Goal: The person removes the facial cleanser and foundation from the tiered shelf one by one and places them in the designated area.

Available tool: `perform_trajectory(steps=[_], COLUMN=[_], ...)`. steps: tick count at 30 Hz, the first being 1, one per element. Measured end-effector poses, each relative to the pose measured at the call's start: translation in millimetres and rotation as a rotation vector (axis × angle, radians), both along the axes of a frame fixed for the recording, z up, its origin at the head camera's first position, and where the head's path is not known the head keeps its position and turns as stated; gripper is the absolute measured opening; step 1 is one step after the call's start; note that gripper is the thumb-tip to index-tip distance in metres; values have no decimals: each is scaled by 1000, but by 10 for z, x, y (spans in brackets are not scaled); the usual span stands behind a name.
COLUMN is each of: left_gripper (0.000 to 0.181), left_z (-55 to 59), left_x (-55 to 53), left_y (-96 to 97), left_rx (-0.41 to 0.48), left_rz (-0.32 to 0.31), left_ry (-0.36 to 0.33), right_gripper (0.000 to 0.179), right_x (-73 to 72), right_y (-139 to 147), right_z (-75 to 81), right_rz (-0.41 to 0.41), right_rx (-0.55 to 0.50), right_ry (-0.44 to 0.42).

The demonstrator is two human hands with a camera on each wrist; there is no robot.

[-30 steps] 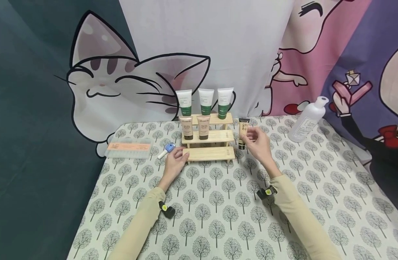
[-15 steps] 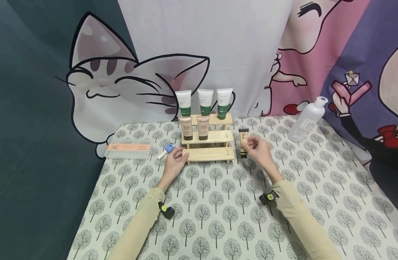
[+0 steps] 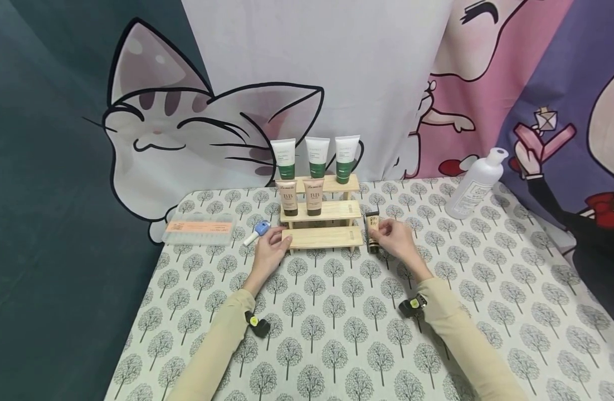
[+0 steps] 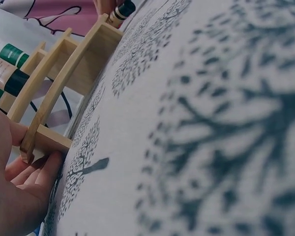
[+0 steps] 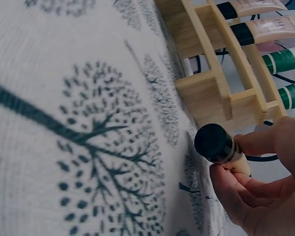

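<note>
A three-step wooden stand [image 3: 322, 238] is in the middle of the table in the head view. My left hand [image 3: 268, 254] grips the left end of its lowest step; in the left wrist view the fingers [image 4: 39, 178] reach beneath the board. Off the stand's right end, my right hand [image 3: 396, 240] pinches a small gold tube [image 3: 373, 224] with a black cap, cap downward. The right wrist view shows the cap [image 5: 210, 141] just past my thumb and fingers. Two beige BB cream tubes [image 3: 314, 196] stand on the middle step. White-and-green tubes [image 3: 317, 157] line the top step.
Left of the stand lies a small blue-and-white object [image 3: 262, 228], close to my left hand. A clear plastic case [image 3: 199, 229] with an orange label is farther left. A white bottle [image 3: 474, 186] leans at the back right. Printed curtains [image 3: 317, 50] hang behind the table.
My right hand has brought the gold tube nearer to me, from beside the middle step to beside the lowest step. The left hand and the stand have stayed put.
</note>
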State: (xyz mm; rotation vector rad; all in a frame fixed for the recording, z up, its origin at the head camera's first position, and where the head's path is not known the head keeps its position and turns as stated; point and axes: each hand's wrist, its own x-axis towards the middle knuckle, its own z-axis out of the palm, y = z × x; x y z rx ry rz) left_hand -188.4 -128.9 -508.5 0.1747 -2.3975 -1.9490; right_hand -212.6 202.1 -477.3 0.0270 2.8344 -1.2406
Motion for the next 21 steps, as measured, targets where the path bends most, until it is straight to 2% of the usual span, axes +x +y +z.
perform_trajectory(steps=[7,13,21], left_gripper=[43,43,42], left_z=[-26,-25,-10], left_x=[-10,-13,0], left_y=[-3,-9,3], left_rx=[6,12,18], left_rz=[-8,-8,-2], left_ry=[-10,-13,-7], right_gripper=[41,36,46], right_x=[-27,-38,-54], right_y=[-7,-1,30], right_z=[-49,-69,-31], right_rz=[-3,-6,5], right_rx=[20,51,58], right_ry=[-31,-16,-65])
